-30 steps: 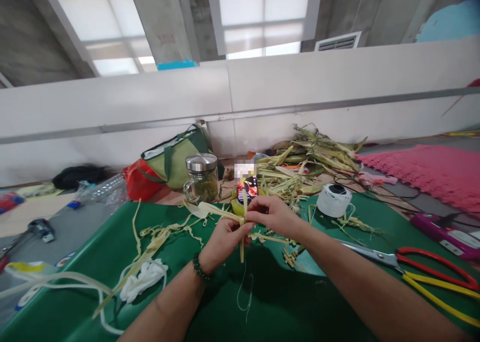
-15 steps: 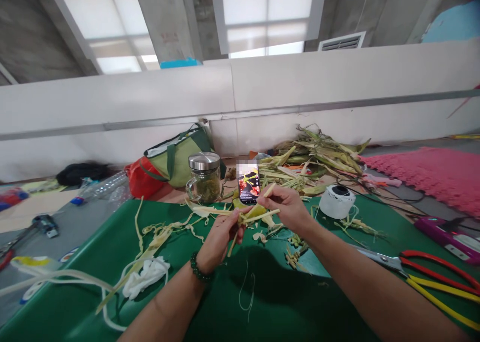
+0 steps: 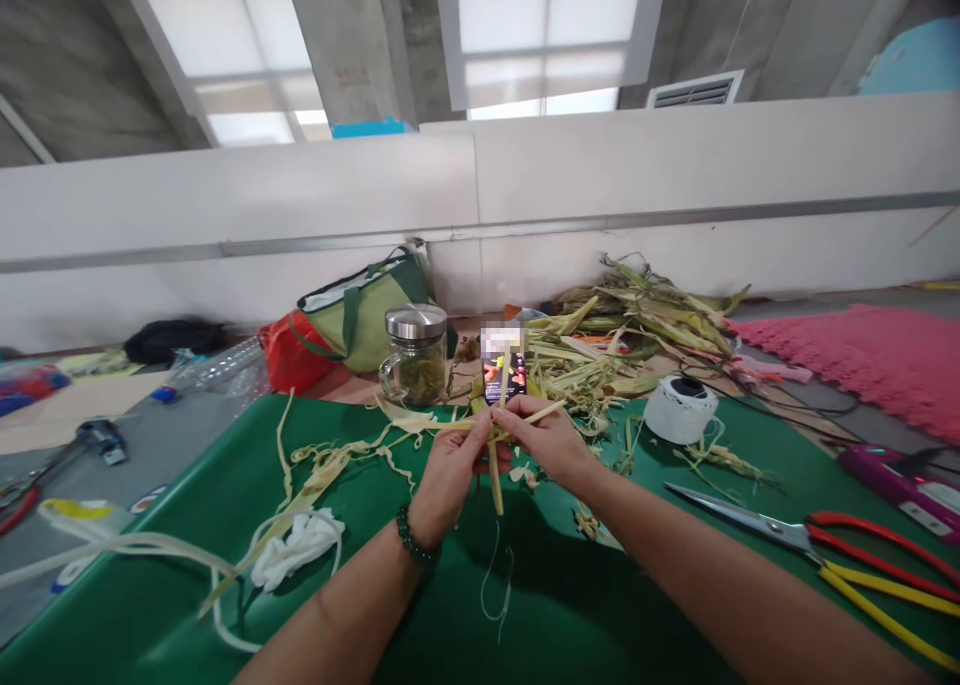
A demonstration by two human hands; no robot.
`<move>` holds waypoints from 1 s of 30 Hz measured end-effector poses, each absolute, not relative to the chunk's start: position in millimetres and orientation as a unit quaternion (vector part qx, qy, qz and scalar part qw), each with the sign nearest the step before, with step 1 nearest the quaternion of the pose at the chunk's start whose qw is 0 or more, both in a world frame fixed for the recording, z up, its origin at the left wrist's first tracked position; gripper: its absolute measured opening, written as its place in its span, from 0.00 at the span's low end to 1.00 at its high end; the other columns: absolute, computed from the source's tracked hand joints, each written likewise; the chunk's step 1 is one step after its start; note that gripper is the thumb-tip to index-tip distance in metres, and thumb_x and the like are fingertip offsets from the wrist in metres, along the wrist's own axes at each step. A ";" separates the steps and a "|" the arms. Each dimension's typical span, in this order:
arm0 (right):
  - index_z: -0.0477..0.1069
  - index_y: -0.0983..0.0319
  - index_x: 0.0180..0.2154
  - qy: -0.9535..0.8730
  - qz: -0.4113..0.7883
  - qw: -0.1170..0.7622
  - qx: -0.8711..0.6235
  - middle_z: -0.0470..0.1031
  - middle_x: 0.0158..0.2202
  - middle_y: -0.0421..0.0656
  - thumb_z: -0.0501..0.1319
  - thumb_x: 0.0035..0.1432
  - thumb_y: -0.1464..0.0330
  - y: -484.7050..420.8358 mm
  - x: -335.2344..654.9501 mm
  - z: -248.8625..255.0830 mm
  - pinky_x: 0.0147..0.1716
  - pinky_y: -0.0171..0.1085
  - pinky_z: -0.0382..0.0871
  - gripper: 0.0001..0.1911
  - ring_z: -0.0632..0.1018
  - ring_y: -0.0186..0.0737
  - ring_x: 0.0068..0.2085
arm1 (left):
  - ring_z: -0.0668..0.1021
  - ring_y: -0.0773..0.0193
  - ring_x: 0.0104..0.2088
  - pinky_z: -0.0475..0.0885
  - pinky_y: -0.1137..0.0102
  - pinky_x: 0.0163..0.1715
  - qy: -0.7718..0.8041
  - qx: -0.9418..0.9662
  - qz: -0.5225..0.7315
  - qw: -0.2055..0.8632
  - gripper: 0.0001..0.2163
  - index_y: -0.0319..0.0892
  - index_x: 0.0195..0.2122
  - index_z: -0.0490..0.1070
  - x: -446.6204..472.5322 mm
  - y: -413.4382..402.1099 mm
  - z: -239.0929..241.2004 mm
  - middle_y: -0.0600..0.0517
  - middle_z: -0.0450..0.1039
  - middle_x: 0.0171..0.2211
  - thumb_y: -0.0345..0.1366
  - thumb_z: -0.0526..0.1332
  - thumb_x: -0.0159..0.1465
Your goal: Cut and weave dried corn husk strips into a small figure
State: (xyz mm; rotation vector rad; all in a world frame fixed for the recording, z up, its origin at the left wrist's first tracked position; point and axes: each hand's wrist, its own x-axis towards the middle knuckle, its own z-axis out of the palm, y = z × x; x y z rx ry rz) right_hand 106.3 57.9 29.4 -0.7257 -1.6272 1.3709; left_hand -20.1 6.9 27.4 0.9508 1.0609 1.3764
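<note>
Smartphone (image 3: 495,377), one, propped near the edge of a green mat (image 3: 570,625), screen lit, upper part blurred; landmark for all entries below.

Crossed corn-husk strips (image 3: 496,480), pale yellow, one set; held above the mat just in front of the smartphone; ends point left, right, toward the viewer and upward, the upward end overlapping the screen in this view.

Left hand (image 3: 450,457), green bead bracelet (image 3: 412,537) at the wrist; in front of the smartphone and to its left; thumb and fingers pinch the strips at the crossing; right hand (image 3: 551,443), in front of the smartphone and to its right; thumb and forefinger grip the same crossing, fingertips close beside those of the left; the exact contact of the hidden fingers cannot be told.

Left of the smartphone: glass jar mug (image 3: 418,365), steel lid, greenish contents; green tote bag (image 3: 367,320), farther back; red bag (image 3: 296,353), beside the tote; shredded husk (image 3: 322,480), loose on the mat; crumpled white bundle (image 3: 296,553), nearer the viewer.

Right of the smartphone: heap of corn husks (image 3: 652,310), behind; white thread spool (image 3: 679,412), upright on the mat; scissors (image 3: 772,530), nearer the viewer, one red handle, one yellow; pink fringed cloth (image 3: 862,355), well apart.

In front of the smartphone, beyond the hands: loop of thin pale thread (image 3: 486,590).
</note>
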 end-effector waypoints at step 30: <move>0.70 0.62 0.27 -0.607 0.457 0.565 -0.321 0.61 0.17 0.35 0.61 0.52 0.56 53.9 108.0 17.9 0.16 0.31 0.53 0.15 0.62 0.30 0.19 | 0.51 0.80 0.13 0.42 0.77 0.13 0.445 0.325 0.650 0.523 0.22 0.37 0.35 0.77 -20.8 -2.6 41.2 0.63 0.54 0.12 0.48 0.70 0.43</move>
